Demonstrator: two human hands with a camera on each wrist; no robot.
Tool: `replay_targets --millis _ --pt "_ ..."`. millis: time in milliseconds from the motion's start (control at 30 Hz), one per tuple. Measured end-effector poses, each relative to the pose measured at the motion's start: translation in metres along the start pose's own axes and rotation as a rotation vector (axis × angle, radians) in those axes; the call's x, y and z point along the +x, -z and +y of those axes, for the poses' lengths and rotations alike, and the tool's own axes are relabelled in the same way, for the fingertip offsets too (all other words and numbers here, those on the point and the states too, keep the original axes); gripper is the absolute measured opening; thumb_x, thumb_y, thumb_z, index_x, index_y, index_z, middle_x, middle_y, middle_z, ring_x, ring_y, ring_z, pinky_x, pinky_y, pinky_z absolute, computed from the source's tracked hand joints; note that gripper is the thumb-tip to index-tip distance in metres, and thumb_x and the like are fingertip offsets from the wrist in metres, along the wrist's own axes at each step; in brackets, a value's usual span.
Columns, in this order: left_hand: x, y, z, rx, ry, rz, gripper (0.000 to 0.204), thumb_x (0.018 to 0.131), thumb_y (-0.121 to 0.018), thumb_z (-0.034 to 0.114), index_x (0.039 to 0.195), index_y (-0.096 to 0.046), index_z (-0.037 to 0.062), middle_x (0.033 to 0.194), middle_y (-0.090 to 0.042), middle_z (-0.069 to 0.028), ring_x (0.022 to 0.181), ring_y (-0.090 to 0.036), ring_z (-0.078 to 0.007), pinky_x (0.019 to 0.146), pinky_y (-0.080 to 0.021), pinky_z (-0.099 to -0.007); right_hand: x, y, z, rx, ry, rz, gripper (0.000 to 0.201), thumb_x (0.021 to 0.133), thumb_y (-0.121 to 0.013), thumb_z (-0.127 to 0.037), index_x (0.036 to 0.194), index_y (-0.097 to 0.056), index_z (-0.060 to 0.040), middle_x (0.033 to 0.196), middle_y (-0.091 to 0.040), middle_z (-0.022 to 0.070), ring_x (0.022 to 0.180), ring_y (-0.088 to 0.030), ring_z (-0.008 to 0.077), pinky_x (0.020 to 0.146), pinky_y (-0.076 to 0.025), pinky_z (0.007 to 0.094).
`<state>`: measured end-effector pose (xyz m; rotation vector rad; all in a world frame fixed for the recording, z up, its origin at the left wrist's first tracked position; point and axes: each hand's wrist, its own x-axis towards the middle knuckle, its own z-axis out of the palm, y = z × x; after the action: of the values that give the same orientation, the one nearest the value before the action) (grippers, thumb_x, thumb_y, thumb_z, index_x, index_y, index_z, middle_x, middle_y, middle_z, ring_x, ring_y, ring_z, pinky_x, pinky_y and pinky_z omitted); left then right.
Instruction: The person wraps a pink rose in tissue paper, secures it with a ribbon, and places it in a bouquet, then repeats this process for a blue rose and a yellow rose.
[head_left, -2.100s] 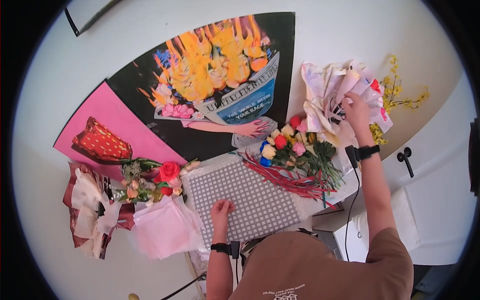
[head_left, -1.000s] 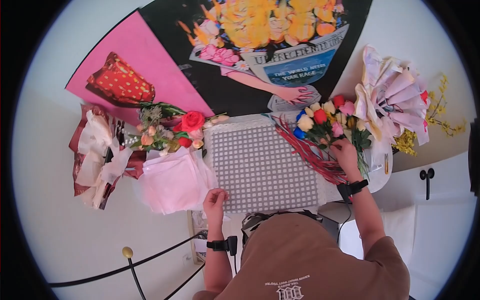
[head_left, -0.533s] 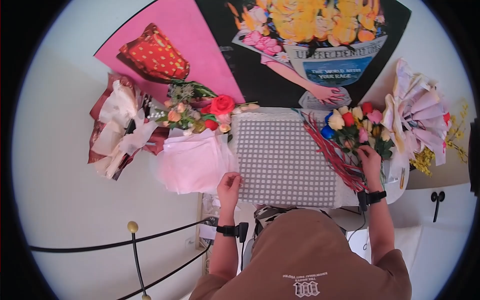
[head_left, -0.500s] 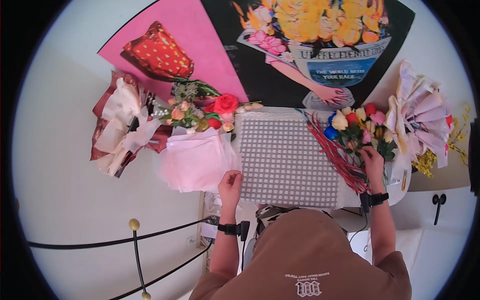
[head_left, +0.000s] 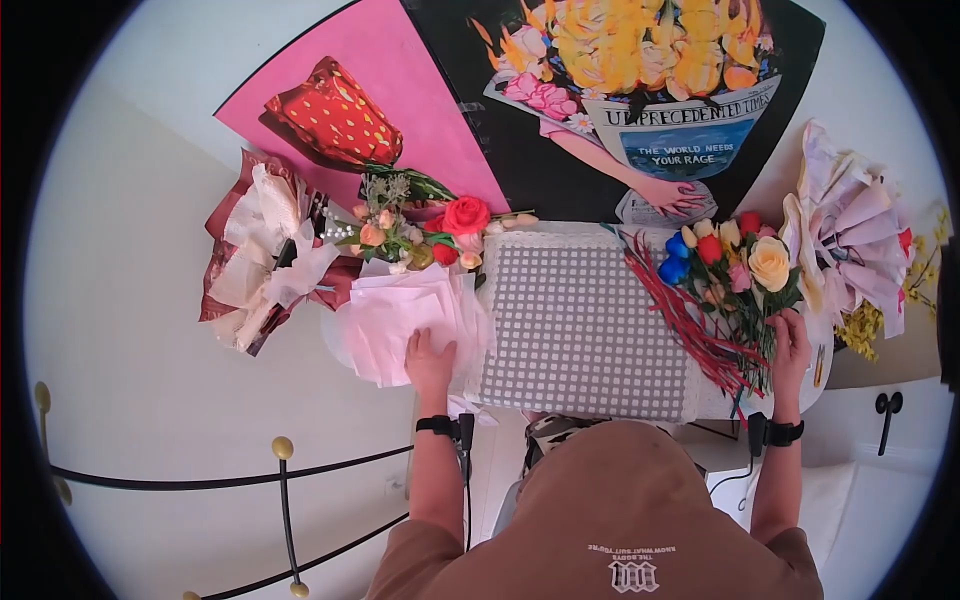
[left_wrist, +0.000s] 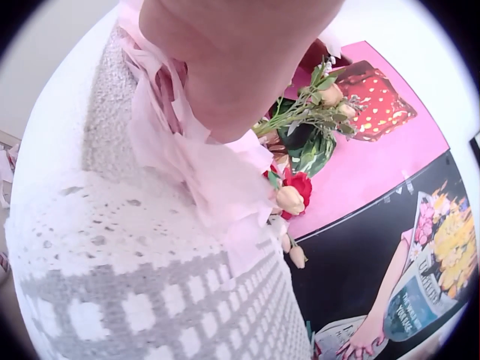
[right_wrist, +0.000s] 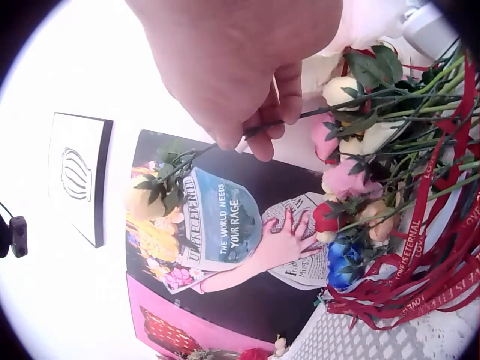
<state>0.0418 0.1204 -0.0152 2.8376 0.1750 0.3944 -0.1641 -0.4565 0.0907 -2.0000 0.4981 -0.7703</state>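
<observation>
My right hand (head_left: 789,345) pinches the dark green stem of a cream rose (head_left: 769,263). In the right wrist view the rose's head (right_wrist: 146,199) points left and its stem passes between thumb and fingers. Other artificial roses (head_left: 708,250), red, pink, cream and blue, lie bunched beside this hand. My left hand (head_left: 430,360) rests with spread fingers on a stack of pale pink wrapping paper (head_left: 375,315). Seen from the left wrist, creased paper edges (left_wrist: 199,172) show under the hand, and its fingertips are hidden.
A grey checked cloth (head_left: 585,330) with lace edging covers the table's middle. Red ribbons (head_left: 680,320) trail along its right side. Wrapped bouquets stand left (head_left: 270,250) and right (head_left: 850,240); loose flowers (head_left: 400,225) lie at back left. A poster (head_left: 680,150) leans behind.
My right hand has come down from the wrapped bouquet to the loose roses and now lifts a cream rose. My left hand has moved left from the cloth's edge onto the pink paper.
</observation>
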Motion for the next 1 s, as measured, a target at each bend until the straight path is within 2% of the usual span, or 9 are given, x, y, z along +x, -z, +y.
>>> replay_targets --millis 100,267,367,433,500,633,767,933,1000 --pt "0.009 0.002 -0.012 -0.063 0.019 -0.095 0.051 0.077 -0.077 0.034 0.118 -0.070 0.0054 0.132 -0.063 -0.0150 0.124 -0.057 -0.0309 0.105 -0.044 -0.0443 -0.004 0.011 -0.007 -0.031 0.086 0.038 0.013 0.100 -0.057 -0.005 0.110 -0.060 0.0016 0.092 -0.068 0.0076 0.087 -0.061 0.0119 0.082 -0.047 0.0251" --pt "0.020 0.008 -0.024 -0.459 0.186 0.057 0.023 0.084 -0.073 0.018 0.100 -0.076 0.0021 0.108 -0.073 -0.0147 0.102 -0.069 -0.0309 0.090 -0.055 -0.0396 -0.006 0.026 -0.018 -0.003 0.089 0.099 0.011 0.099 -0.057 -0.003 0.108 -0.061 0.0016 0.091 -0.067 0.0062 0.085 -0.060 0.0115 0.081 -0.047 0.0247" --pt "0.018 0.047 0.013 -0.453 0.190 0.183 0.018 0.086 -0.071 0.011 0.101 -0.075 0.0020 0.104 -0.073 -0.0145 0.096 -0.069 -0.0307 0.087 -0.056 -0.0381 -0.006 0.035 -0.031 -0.040 0.147 0.136 0.011 0.098 -0.058 -0.002 0.107 -0.062 0.0020 0.088 -0.065 0.0053 0.082 -0.059 0.0108 0.077 -0.047 0.0242" --pt "0.009 0.065 0.049 -0.432 0.053 0.282 0.016 0.086 -0.070 0.009 0.099 -0.075 0.0015 0.100 -0.072 -0.0144 0.091 -0.068 -0.0310 0.084 -0.055 -0.0387 -0.010 0.039 -0.036 -0.061 0.195 0.162 0.010 0.098 -0.058 -0.002 0.107 -0.062 0.0023 0.086 -0.064 0.0048 0.079 -0.057 0.0103 0.074 -0.047 0.0239" --pt "-0.002 0.075 0.091 -0.485 -0.227 0.165 0.014 0.086 -0.070 0.010 0.097 -0.074 0.0028 0.099 -0.071 -0.0133 0.089 -0.066 -0.0300 0.081 -0.053 -0.0400 -0.014 0.042 -0.036 -0.006 0.143 0.060 0.017 0.102 -0.053 -0.005 0.116 -0.059 0.0017 0.081 -0.058 0.0024 0.072 -0.055 0.0076 0.063 -0.041 0.0216" --pt "-0.046 0.041 0.176 -0.548 -0.392 -0.157 0.017 0.086 -0.070 0.017 0.097 -0.074 0.0044 0.103 -0.072 -0.0101 0.095 -0.064 -0.0303 0.083 -0.052 -0.0399 -0.023 0.024 -0.053 0.144 -0.024 -0.076 0.015 0.099 -0.058 -0.004 0.113 -0.063 -0.0020 0.073 -0.056 -0.0014 0.061 -0.048 0.0048 0.053 -0.038 0.0210" --pt "-0.080 -0.006 0.226 -0.633 -0.453 -0.257 0.020 0.085 -0.072 0.019 0.098 -0.074 0.0033 0.104 -0.071 -0.0117 0.095 -0.065 -0.0297 0.083 -0.053 -0.0380 -0.039 -0.011 -0.056 0.109 -0.018 -0.157 0.013 0.100 -0.058 -0.006 0.112 -0.062 -0.0029 0.074 -0.053 -0.0035 0.061 -0.046 0.0032 0.053 -0.038 0.0209" --pt "-0.080 -0.014 0.197 -0.638 -0.477 -0.184 0.028 0.086 -0.072 0.024 0.105 -0.071 0.0039 0.106 -0.071 -0.0119 0.100 -0.063 -0.0310 0.082 -0.053 -0.0388 -0.064 -0.035 -0.041 0.189 -0.152 -0.269 0.017 0.101 -0.056 -0.009 0.117 -0.059 -0.0033 0.076 -0.051 -0.0042 0.064 -0.045 0.0039 0.057 -0.037 0.0205" --pt "-0.070 -0.005 0.165 -0.386 -0.364 0.040 0.037 0.086 -0.072 0.027 0.113 -0.066 0.0026 0.107 -0.070 -0.0144 0.101 -0.065 -0.0295 0.078 -0.053 -0.0377 -0.075 -0.045 -0.026 0.276 -0.300 -0.327 0.023 0.101 -0.052 -0.010 0.123 -0.056 -0.0031 0.078 -0.049 -0.0042 0.068 -0.044 0.0052 0.061 -0.038 0.0212"
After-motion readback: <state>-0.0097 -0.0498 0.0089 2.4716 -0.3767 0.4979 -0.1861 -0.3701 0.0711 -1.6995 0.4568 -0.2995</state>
